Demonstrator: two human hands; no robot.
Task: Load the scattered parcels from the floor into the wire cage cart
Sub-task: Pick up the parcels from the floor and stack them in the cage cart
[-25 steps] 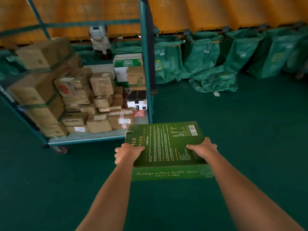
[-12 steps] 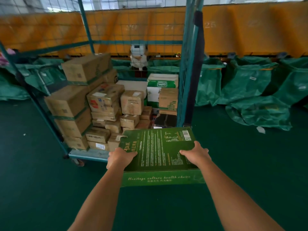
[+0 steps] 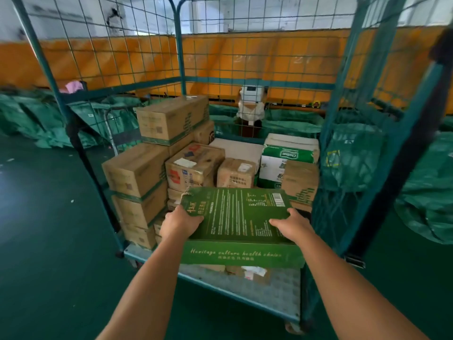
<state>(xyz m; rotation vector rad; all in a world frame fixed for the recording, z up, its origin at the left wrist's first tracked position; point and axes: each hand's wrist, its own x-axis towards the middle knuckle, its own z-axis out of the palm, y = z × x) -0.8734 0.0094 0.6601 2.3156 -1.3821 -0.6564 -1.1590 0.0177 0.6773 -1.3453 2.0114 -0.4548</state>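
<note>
Green box (image 3: 241, 217) held flat over cart (image 3: 277, 288) front edge — left hand (image 3: 180, 223), right hand (image 3: 293, 225) curl over its sides; bare deck below.

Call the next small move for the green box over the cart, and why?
Probably ease the flat green box forward and lower it flat onto the parcels at the front of the wire cage cart. Both the left hand and right hand grip its sides, it hangs level above the cart's open front, and taller cardboard boxes fill the back.
</note>
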